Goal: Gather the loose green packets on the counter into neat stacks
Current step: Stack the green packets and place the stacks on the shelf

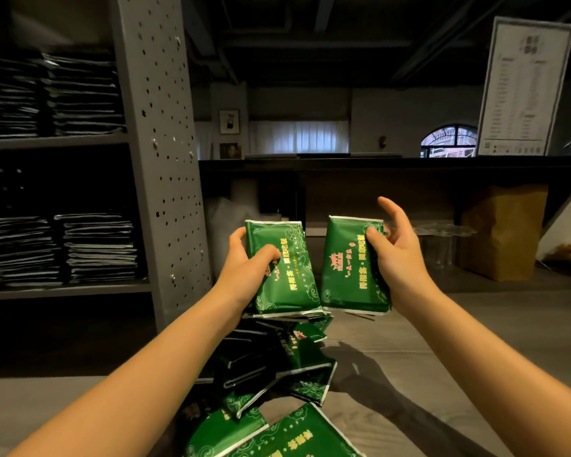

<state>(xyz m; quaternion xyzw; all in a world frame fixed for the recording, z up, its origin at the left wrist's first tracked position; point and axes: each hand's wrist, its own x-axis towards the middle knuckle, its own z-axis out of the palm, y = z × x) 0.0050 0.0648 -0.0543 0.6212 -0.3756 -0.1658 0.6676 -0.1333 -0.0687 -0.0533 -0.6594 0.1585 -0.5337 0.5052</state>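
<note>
Loose green packets [277,433] sprawl on the counter [442,374] at six o'clock, not yet gathered. Beyond them, the left hand [241,258] clamps the left bundle [284,278] and the right hand [396,255] clamps the right bundle [350,278], held side by side, likely for merging. Shelved stacks [96,245] sit at nine o'clock.

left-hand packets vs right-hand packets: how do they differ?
The left-hand packets lean top-left; the right-hand packets lean top-right. The left hand lays its thumb across its packets mid-face; the right hand thumbs its packets' upper right, forefinger lifted clear. Both are green with white edges, held upright above the loose pile on the counter.
</note>
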